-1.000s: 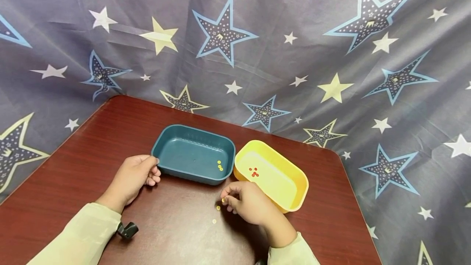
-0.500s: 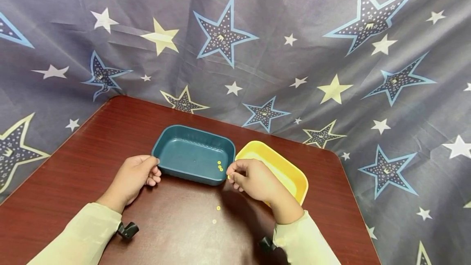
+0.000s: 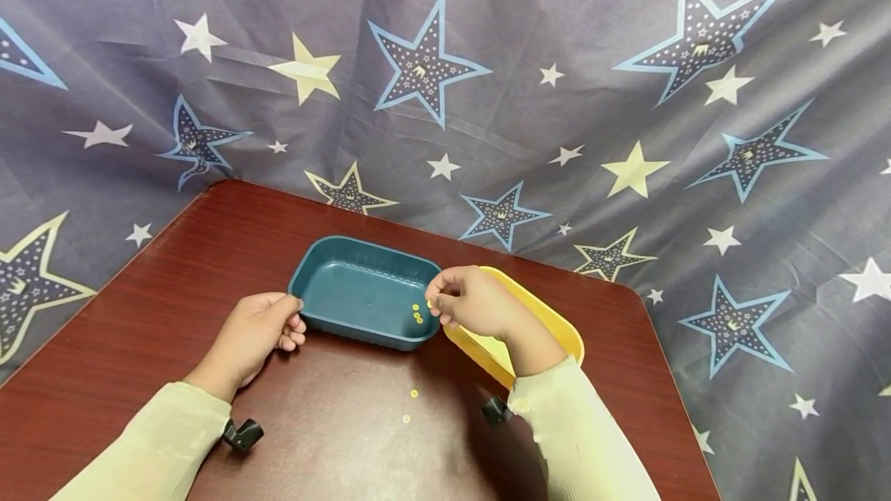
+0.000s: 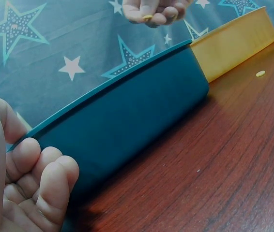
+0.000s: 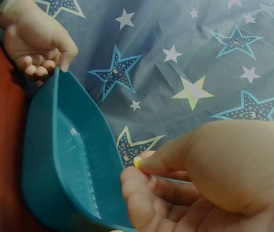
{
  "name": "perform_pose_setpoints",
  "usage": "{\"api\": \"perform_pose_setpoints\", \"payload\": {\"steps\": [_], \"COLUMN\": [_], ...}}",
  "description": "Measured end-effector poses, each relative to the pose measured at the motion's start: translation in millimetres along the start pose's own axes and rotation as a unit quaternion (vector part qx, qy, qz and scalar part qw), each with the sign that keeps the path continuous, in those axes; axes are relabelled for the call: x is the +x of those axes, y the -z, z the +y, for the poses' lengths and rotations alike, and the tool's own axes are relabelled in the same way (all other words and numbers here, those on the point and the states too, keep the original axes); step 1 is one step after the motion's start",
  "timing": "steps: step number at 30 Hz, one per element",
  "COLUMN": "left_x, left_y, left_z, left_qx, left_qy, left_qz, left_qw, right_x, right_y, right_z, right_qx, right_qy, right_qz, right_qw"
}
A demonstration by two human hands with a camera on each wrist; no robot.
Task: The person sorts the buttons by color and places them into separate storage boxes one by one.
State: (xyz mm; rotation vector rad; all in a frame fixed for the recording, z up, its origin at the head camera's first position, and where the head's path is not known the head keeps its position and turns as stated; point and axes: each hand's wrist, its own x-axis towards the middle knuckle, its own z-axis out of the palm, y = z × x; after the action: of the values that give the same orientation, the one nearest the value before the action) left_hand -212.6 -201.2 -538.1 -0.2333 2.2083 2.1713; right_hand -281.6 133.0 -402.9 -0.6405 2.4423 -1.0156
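My left hand [image 3: 257, 331] pinches the near left corner of a dark teal tray [image 3: 362, 335] between thumb and curled fingers. Above that tray's right end, my right hand [image 3: 476, 304] pinches a small yellow disc [image 5: 137, 161] between thumb and fingertips. Inside the teal tray, at its right end, lie several like yellow discs [image 3: 418, 317]. To the right stands a yellow tray [image 3: 553, 323], partly hidden under my right hand and forearm; its inside is mostly covered from view. In the left wrist view the fingers [image 4: 54, 188] curl against the teal tray's outer wall.
Two loose yellow discs, a farther one [image 3: 414, 393] and a nearer one [image 3: 407, 419], lie on the reddish-brown table [image 3: 334, 424] in front of the trays. A grey curtain with stars [image 3: 529, 37] hangs behind the table's back edge.
My right hand has risen from the table with a yellow disc and moved forward over the teal tray's right edge. The left hand and both trays have stayed in place.
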Motion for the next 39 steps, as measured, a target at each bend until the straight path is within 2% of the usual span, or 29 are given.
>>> {"api": "perform_pose_setpoints", "payload": {"steps": [8,12,20,33,39], "left_x": [0.0,0.3,0.4,1.2,0.8], "left_y": [-0.5,-0.8,-0.8,0.0,0.4], "left_z": [1.8,1.9,-0.5,-2.8,-0.6], "left_qx": [0.005,0.003,0.007,0.007,0.010], "left_qy": [-0.001,0.000,0.003,0.002,0.003], "left_qz": [0.000,-0.001,0.002,0.002,0.003], "left_qw": [1.0000,1.0000,1.0000,1.0000,0.9999], "right_x": [17.7,26.5,36.2,34.3,22.1], "right_y": [7,6,1,-2,0], "right_z": [-3,-2,2,7,8], "right_qx": [0.004,0.026,0.034,0.032,0.037], "right_qy": [-0.019,-0.039,-0.059,-0.061,-0.047], "right_qz": [-0.016,-0.013,-0.004,0.003,0.001], "right_qw": [0.9997,0.9988,0.9976,0.9976,0.9982]}}
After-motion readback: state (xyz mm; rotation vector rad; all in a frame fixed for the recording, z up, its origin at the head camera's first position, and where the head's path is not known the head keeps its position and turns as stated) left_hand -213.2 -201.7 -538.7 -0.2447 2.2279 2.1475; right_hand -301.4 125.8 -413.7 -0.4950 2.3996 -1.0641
